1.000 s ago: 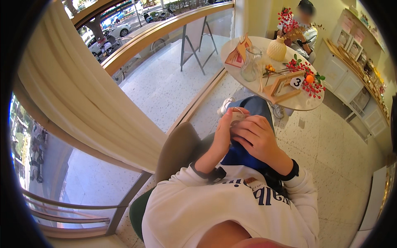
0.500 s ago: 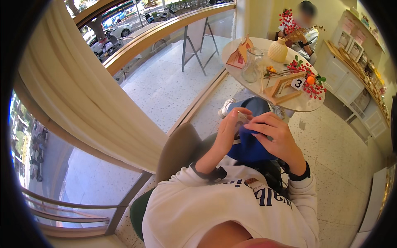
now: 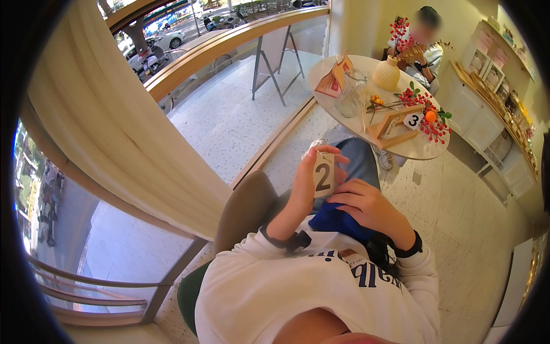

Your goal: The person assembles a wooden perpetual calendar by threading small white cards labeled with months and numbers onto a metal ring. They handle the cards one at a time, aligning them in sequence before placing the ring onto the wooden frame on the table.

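My left hand (image 3: 303, 180) grips a small white card (image 3: 325, 176) with a large dark printed figure, held upright over my lap. Its face is turned toward me, and the fingers curl behind and over its top edge. My right hand (image 3: 369, 207) is closed on a blue cloth item (image 3: 334, 219) just below the card, its fingertips close to the card's lower corner. The cloth is bunched, and its lower part lies against my lap. Whether it is a bag or a loose cloth I cannot tell.
Ahead stands a round table (image 3: 424, 150) with a glass jug (image 3: 350, 97), a cream vase (image 3: 387, 73), a wooden stand (image 3: 395, 127) and red berry sprigs (image 3: 438, 129). Another person (image 3: 435, 54) sits beyond it. A curtain (image 3: 120, 132) and window are on the left, shelves on the right.
The card has come up and turned its printed face toward me in my left hand. My right hand has moved down with the blue cloth.
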